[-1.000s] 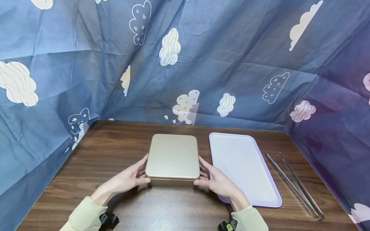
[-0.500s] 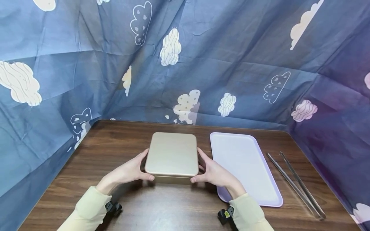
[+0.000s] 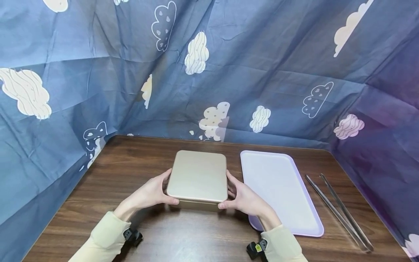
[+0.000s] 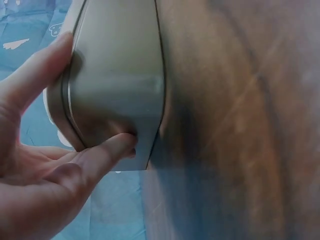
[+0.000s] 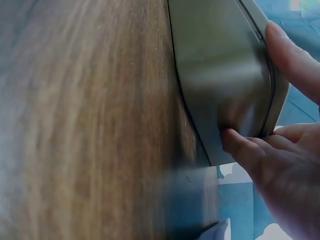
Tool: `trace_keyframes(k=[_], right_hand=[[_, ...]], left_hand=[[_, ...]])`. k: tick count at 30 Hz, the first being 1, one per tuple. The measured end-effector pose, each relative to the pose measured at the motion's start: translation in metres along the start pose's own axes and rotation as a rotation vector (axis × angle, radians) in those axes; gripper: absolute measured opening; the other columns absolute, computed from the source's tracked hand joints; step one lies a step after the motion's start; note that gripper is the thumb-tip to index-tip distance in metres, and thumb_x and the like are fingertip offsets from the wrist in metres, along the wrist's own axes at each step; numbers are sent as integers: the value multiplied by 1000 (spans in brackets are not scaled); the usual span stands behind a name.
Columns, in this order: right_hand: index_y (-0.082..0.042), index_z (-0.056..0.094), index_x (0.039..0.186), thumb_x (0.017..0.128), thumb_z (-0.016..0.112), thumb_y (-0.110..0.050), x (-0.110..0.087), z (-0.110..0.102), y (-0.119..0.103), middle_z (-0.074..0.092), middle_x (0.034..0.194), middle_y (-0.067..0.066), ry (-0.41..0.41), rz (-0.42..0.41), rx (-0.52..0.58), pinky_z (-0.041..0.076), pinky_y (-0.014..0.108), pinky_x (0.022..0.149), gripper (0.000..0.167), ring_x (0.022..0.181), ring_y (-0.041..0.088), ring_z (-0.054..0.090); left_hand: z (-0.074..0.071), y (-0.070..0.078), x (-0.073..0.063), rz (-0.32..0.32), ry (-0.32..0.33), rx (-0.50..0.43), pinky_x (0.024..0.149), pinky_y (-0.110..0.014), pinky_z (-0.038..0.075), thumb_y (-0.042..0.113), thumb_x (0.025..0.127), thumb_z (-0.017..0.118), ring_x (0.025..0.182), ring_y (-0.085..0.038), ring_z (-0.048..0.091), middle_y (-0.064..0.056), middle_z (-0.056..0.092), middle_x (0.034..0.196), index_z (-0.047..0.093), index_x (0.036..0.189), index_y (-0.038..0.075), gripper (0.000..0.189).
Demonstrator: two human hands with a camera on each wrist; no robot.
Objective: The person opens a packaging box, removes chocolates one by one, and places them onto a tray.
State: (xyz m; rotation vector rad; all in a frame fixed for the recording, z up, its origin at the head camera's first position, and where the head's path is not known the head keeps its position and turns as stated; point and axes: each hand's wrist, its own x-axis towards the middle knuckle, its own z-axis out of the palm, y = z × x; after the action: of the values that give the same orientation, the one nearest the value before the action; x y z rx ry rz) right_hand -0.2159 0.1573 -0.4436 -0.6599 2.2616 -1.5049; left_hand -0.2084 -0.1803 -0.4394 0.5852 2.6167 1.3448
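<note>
A gold rectangular tin box (image 3: pixel 198 176) with its lid on is near the middle of the table. My left hand (image 3: pixel 148 193) holds its left side, the thumb at the front corner near the lid's edge. On the opposite side my right hand (image 3: pixel 247 198) grips it in the same way. In the left wrist view, the thumb touches the lid's rim and a fingertip presses the side wall of the tin (image 4: pixel 120 55). The right wrist view gives a matching picture of the tin (image 5: pixel 215 55). The far parts of some fingers are hidden behind it.
Right of the tin lies a pale lilac tray (image 3: pixel 278 189), partly under my right forearm. Metal tongs (image 3: pixel 343 214) lie spread beyond the tray. The brown wooden table (image 3: pixel 137 153) is bordered by blue cloud-patterned cloth (image 3: pixel 248 72) at the back and sides.
Both hands have shifted their hold, fingers spreading wider and thumbs moving up toward the lid's edge. The tin has moved only slightly. The head view has turned a little left.
</note>
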Motion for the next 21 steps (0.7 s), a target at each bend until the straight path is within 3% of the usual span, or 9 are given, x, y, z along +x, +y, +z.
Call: trace_keyframes(k=[8,13,16,19,21], right_hand=[[0,-4,154,76,85,-18,-6,-3,2,-3,161,16,-13,-10,25,36,27,101,119,139,34,27],[0,-10,153,75,84,-12,-7,-1,2,-7,160,18,-25,-16,79,33,29,104,123,142,34,20],[-1,-13,152,74,84,-7,-6,2,2,-10,160,18,-33,-12,119,31,30,105,125,143,34,16],[0,-11,152,74,84,-4,-6,3,2,-6,160,18,-17,-13,107,32,30,105,124,143,33,17],[0,-10,153,74,84,-4,-7,4,2,-3,161,17,-7,-9,92,33,28,104,123,143,31,19]], left_hand=[[6,1,2,-4,-27,-176,93,-29,46,21,68,91,120,-21,55,-16,55,135,17,151,-6,115],[8,-2,-1,-23,-55,-249,97,-30,44,15,72,88,130,-28,46,-22,40,148,8,152,-6,115],[7,-2,-3,-33,-60,-205,102,-36,40,12,73,87,134,-31,40,-24,33,151,6,152,-8,115],[7,1,-4,-7,-27,-79,104,-43,37,17,71,89,132,-30,43,-24,38,148,14,150,-10,112],[8,3,-3,6,-20,-43,103,-43,38,19,69,89,128,-28,47,-22,45,144,18,150,-10,111]])
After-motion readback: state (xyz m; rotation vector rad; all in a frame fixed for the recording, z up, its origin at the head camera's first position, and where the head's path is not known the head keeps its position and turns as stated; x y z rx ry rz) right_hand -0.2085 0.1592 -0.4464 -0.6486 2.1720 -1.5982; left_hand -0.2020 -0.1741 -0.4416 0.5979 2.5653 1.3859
